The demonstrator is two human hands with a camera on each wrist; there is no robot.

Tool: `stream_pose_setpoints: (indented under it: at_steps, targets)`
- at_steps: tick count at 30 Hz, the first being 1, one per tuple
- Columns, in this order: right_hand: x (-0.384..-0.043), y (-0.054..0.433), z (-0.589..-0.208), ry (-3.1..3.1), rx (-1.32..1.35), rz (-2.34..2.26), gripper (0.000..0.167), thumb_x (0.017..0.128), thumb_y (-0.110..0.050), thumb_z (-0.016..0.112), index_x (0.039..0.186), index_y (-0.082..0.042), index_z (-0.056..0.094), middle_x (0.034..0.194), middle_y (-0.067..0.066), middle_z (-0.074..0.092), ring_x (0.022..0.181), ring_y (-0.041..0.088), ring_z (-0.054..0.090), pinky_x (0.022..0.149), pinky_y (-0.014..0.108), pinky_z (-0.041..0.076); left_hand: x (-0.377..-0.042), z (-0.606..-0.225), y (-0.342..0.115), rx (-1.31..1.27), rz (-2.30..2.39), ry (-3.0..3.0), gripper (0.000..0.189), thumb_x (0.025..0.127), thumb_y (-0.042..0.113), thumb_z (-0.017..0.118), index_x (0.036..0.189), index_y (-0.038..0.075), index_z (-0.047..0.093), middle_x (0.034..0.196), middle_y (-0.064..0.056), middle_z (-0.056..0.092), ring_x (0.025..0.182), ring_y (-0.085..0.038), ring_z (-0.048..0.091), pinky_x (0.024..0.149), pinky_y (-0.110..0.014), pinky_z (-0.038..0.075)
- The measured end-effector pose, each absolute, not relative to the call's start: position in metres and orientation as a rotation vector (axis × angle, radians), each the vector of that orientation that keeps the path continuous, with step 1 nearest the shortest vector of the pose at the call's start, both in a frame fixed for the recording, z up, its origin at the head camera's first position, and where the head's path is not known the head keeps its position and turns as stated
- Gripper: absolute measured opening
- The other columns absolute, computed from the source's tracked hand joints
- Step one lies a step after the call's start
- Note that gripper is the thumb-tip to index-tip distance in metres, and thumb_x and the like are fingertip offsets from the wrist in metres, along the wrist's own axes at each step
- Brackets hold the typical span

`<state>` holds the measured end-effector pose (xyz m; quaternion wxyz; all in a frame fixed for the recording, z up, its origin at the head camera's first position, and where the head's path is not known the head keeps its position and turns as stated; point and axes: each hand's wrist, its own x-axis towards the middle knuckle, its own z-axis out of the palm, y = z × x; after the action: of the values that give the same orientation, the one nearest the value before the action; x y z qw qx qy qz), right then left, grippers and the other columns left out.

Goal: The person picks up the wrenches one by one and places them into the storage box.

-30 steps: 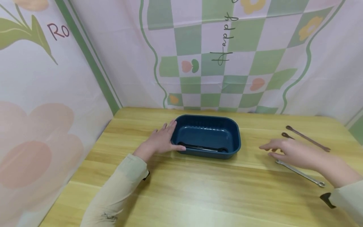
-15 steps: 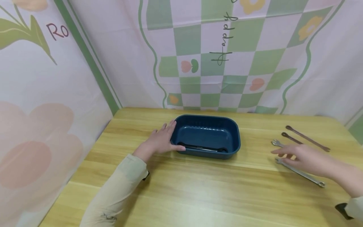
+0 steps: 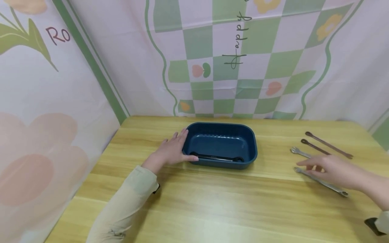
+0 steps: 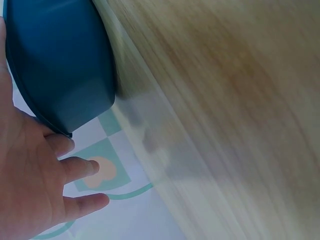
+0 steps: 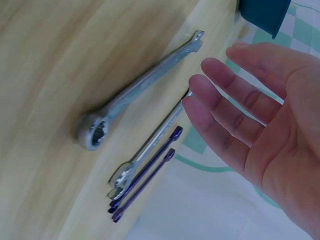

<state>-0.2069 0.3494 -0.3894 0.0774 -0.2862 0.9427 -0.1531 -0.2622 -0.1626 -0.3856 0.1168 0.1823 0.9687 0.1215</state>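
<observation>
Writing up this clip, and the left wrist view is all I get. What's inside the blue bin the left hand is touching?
Observer: One black wrench, lying along the near side of the bin.
Operator: Is the right hand holding anything?
Observer: No, the right wrist view shows it with fingers loosely bent and nothing in them.
Operator: How many wrenches are out on the table?
Observer: Four: two silver wrenches and two dark wrenches.
</observation>
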Motion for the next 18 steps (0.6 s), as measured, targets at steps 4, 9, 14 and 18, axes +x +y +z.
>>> stream_pose_setpoints:
  at_steps: [4,9,14,18]
  targets:
    - [-0.205,0.351,-0.390,2.806,-0.828,-0.466,0.034,0.092,-0.006,0.075,0.124,0.004,0.069,0.099,-0.005,0.071,0.078,-0.001,0.060,0.062,0.022,0.052,-0.262,-0.385,-0.162,0.532,0.357,2.840,0.124,0.082,0.082,0.060,0.166,0.014,-0.001,0.172,-0.005,0.000,0.156,-0.036,0.007,0.117,-0.068,0.015]
    - [-0.203,0.354,-0.393,2.778,-0.750,-0.448,0.039,0.092,-0.007,0.074,0.128,0.007,0.066,0.097,-0.006,0.068,0.076,-0.001,0.060,0.061,0.022,0.052,-0.262,-0.385,-0.162,0.532,0.366,2.838,0.124,0.082,0.081,0.061,0.166,0.015,-0.001,0.172,-0.005,0.000,0.156,-0.036,0.007,0.118,-0.067,0.015]
    - [-0.203,0.360,-0.399,2.731,-0.776,-0.498,0.050,0.089,-0.011,0.078,0.130,0.011,0.061,0.093,-0.008,0.063,0.070,-0.003,0.052,0.057,0.023,0.048,-0.262,-0.386,-0.163,0.536,0.369,2.837,0.124,0.082,0.082,0.061,0.166,0.015,-0.002,0.172,-0.004,-0.001,0.156,-0.035,0.008,0.118,-0.067,0.016]
    - [-0.201,0.364,-0.405,2.734,-0.916,-0.543,0.053,0.085,-0.007,0.081,0.128,0.015,0.059,0.086,-0.013,0.058,0.065,-0.004,0.046,0.054,0.023,0.045,-0.262,-0.386,-0.163,0.539,0.363,2.836,0.124,0.082,0.082,0.060,0.166,0.015,-0.002,0.172,-0.004,-0.001,0.156,-0.035,0.008,0.118,-0.067,0.016]
